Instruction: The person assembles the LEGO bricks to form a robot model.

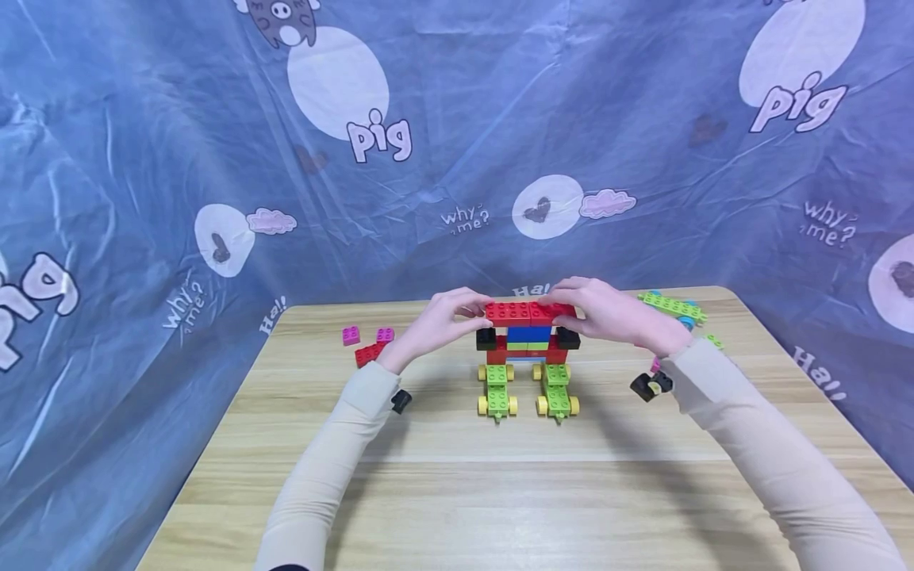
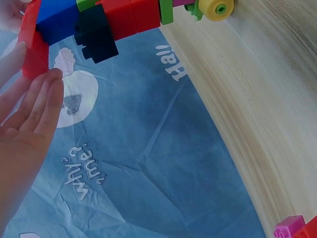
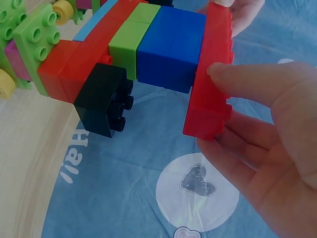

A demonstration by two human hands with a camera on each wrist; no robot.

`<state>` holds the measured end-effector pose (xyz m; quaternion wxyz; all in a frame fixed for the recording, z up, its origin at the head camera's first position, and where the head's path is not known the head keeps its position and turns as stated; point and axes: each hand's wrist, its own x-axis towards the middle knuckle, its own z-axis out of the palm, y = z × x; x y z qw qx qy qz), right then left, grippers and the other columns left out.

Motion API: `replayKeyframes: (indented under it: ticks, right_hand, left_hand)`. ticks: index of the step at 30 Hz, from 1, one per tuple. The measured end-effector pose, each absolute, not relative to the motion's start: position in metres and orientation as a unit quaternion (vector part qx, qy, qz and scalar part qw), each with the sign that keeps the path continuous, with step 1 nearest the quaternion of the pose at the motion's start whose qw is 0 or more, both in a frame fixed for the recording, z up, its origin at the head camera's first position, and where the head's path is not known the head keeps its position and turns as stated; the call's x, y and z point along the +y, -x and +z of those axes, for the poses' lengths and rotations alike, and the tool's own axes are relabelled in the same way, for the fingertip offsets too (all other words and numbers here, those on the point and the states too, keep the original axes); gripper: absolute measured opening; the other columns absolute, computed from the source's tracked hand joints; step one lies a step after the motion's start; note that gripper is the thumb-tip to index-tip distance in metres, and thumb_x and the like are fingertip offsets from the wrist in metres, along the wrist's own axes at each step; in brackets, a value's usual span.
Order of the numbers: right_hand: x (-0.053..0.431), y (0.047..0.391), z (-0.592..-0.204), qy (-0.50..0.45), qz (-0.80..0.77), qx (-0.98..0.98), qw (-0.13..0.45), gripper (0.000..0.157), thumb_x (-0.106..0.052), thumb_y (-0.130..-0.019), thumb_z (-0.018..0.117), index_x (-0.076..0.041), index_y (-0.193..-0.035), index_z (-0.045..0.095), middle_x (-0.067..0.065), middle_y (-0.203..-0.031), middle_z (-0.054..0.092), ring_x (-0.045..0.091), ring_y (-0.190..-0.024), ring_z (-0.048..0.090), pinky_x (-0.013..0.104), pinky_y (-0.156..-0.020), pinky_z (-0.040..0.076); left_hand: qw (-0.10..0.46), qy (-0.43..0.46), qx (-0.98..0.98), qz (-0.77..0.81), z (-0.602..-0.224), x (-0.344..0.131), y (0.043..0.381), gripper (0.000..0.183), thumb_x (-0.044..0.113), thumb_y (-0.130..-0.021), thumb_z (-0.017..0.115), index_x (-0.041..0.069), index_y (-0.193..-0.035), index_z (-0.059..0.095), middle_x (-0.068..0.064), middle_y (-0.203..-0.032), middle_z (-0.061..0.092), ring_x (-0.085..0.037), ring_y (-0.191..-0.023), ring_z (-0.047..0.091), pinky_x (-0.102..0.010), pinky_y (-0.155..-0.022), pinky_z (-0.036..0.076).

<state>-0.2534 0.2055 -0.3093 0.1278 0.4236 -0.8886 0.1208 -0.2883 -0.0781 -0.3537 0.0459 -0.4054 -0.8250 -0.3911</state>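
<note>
A stacked toy-brick build stands mid-table on two green wheeled bases (image 1: 497,390) with yellow wheels. Red bricks form its top row (image 1: 508,312), over blue bricks (image 3: 171,47) and lime green bricks (image 3: 133,37). A black brick (image 1: 486,339) sticks out at the left side and another black brick (image 3: 101,99) at the right. My left hand (image 1: 446,321) pinches the left end of the red top row between thumb and fingers. At the right end, my right hand (image 1: 607,311) grips the row, its thumb on the front face and its fingers behind.
To the left lie pink bricks (image 1: 351,335), a red brick (image 1: 367,354) and a small black piece (image 1: 401,400). On the right are black pieces (image 1: 650,386) and a green wheeled base (image 1: 671,305) with blue wheels. A blue printed cloth (image 1: 443,159) hangs behind the table (image 1: 457,507).
</note>
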Motion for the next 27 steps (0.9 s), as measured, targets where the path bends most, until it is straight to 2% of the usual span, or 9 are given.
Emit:
replayKeyframes:
  ticks: [11, 27]
  right_hand:
    - [0.2055, 0.2545, -0.3085, -0.429, 0.116, -0.886, 0.134, 0.032, -0.015, -0.079, 0.075, -0.008, -0.109, 0.068, 0.007, -0.1, 0.069, 0.02, -0.091, 0.065, 0.037, -0.079, 0.058]
    - [0.2051, 0.2525, -0.3111, -0.411, 0.094, -0.897, 0.135, 0.037, -0.018, -0.077, 0.076, -0.011, -0.113, 0.067, 0.008, -0.104, 0.068, 0.022, -0.094, 0.063, 0.039, -0.082, 0.057]
  left_hand:
    - [0.041, 0.406, -0.824, -0.393, -0.3507, -0.0773, 0.2874, 0.035, 0.021, -0.085, 0.068, 0.01, -0.118, 0.064, -0.005, -0.104, 0.065, -0.013, -0.091, 0.064, -0.025, -0.086, 0.056]
    - [0.043, 0.407, -0.828, -0.384, -0.3522, -0.078, 0.2887, 0.035, 0.019, -0.085, 0.068, 0.008, -0.118, 0.064, -0.005, -0.101, 0.065, -0.012, -0.09, 0.064, -0.018, -0.084, 0.055]
